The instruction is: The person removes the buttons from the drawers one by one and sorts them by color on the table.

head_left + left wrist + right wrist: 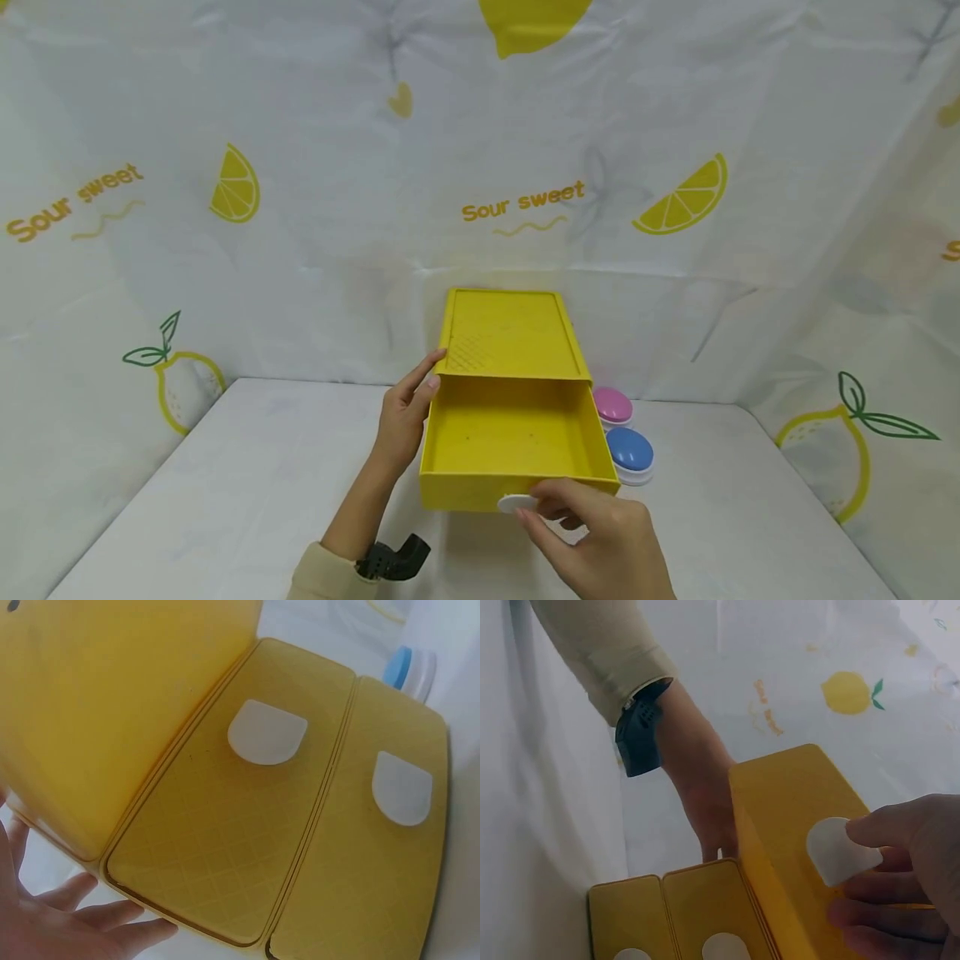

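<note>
A yellow drawer cabinet [517,333] stands on the white table, with its top drawer [459,493] pulled far out and a bare yellow bottom showing inside. My left hand [405,412] rests its fairly straight fingers along the cabinet's left side, by the front edge. At the drawer front, my right hand [603,533] pinches the white tab handle [513,503] between thumb and fingers. Below the pulled drawer, the left wrist view has two shut drawers, each with a white tab, the middle tab [268,733] and the lower tab [403,789].
Right beside the cabinet are a pink push button [613,404] and a blue push button [630,449] on white bases. A white lemon-print cloth [337,208] hangs behind the table [277,467]. A dark strap device [393,561] sits on the left wrist.
</note>
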The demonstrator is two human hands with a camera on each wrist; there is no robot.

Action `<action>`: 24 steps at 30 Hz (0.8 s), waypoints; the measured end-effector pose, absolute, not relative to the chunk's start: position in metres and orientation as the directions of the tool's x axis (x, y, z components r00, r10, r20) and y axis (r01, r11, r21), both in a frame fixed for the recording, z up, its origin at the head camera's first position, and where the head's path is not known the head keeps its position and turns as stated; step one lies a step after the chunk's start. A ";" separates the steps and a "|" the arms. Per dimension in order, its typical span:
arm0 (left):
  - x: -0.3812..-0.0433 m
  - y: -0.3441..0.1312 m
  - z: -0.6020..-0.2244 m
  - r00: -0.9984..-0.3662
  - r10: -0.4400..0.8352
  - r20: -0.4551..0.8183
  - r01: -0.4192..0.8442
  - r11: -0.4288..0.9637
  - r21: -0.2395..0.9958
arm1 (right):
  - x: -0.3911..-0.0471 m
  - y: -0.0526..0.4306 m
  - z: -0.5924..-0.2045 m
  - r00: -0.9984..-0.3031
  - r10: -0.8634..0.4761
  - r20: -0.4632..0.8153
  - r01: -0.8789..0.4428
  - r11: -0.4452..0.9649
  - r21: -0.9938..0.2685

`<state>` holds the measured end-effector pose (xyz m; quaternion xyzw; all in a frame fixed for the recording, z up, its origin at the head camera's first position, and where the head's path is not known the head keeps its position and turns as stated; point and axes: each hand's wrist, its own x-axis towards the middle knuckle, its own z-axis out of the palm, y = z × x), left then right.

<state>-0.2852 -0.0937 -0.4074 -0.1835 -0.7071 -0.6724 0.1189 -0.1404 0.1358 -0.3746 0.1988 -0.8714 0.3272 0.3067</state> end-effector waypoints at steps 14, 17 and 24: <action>-0.287 -0.089 -0.407 -0.894 0.133 0.428 0.432 -0.002 0.902 | -0.147 0.132 -0.381 -0.629 -0.122 0.768 -0.583 0.728 -0.362; -0.286 -0.089 -0.407 -0.896 0.126 0.426 0.430 0.008 0.903 | -0.149 0.132 -0.380 -0.622 -0.133 0.772 -0.593 0.723 -0.353; -0.286 -0.094 -0.407 -0.899 0.119 0.421 0.423 -0.007 0.906 | -0.154 0.131 -0.379 -0.626 -0.154 0.764 -0.596 0.727 -0.342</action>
